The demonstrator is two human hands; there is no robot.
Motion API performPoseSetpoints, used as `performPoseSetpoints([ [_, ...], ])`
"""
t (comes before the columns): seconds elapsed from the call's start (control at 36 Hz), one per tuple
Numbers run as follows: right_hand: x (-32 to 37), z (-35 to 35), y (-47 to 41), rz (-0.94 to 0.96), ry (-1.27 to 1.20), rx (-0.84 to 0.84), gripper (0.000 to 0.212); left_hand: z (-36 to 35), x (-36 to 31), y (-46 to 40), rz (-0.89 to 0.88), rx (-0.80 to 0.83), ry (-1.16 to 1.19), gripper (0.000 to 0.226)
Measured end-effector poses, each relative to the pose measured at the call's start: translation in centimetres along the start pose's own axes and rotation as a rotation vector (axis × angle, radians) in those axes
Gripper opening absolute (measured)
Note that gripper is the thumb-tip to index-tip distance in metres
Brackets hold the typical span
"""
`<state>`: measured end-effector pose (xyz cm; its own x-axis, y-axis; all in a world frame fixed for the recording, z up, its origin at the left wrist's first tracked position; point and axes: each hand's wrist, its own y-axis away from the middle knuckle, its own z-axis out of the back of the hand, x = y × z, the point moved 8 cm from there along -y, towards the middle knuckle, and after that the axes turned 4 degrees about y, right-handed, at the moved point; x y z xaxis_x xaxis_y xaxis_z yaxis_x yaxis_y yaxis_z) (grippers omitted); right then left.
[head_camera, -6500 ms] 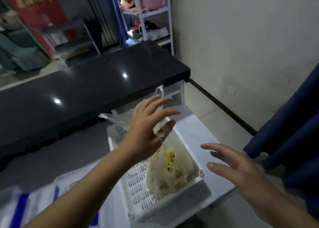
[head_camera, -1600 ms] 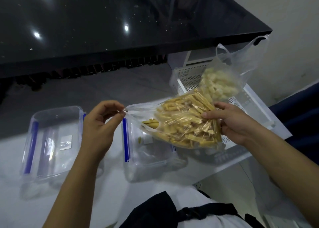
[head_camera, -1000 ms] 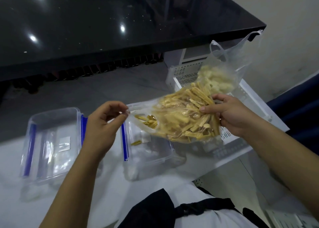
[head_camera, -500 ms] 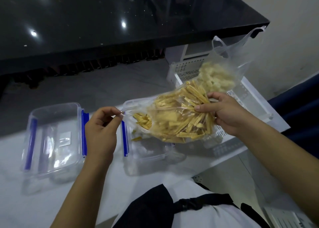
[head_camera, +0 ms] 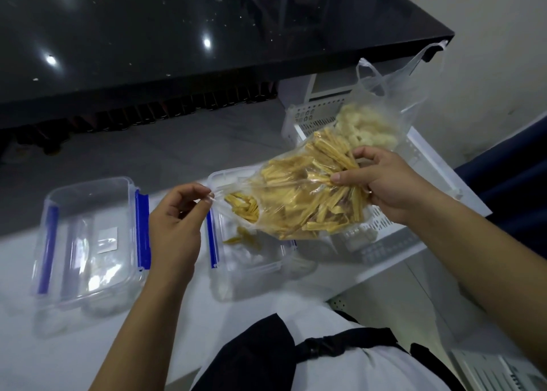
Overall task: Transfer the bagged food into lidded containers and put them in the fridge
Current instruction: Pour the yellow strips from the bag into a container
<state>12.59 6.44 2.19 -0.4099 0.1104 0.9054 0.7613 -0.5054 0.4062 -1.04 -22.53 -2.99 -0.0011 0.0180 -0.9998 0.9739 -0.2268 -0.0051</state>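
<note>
A clear plastic bag of yellow food strips (head_camera: 299,195) hangs tilted over an open clear container (head_camera: 251,260) with blue clips. My left hand (head_camera: 177,222) pinches the bag's open mouth at its left edge. My right hand (head_camera: 381,183) grips the bag's closed bottom end, raised higher than the mouth. A few strips lie inside the container, and more are sliding toward the mouth. A second clear container with blue clips (head_camera: 88,242) stands to the left with no food in it.
A white perforated basket (head_camera: 384,222) stands on the right of the white table (head_camera: 88,346), holding another clear bag of pale food pieces (head_camera: 367,124). A black glossy counter (head_camera: 207,29) overhangs behind. A dark blue cloth (head_camera: 515,183) is at far right.
Both hands have tipped the bag more steeply over the right container, and strips have slid toward its mouth; a few have dropped into the container.
</note>
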Motion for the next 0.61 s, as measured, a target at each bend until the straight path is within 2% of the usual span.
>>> performPoseSetpoints([
  [0.28,-0.16,-0.19,-0.1,0.009,-0.023,-0.005,0.049,0.5,-0.28,0.13,-0.016,-0.019,0.016,0.03],
  [0.44,0.48,0.28,-0.33,0.043,-0.044,-0.023,0.036,0.51,-0.25,0.4,-0.03,-0.004,0.028,0.036],
  [0.61,0.49,0.05,-0.3,0.032,-0.009,-0.021,0.038,0.5,-0.27,0.25,-0.035,-0.008,0.02,0.042],
])
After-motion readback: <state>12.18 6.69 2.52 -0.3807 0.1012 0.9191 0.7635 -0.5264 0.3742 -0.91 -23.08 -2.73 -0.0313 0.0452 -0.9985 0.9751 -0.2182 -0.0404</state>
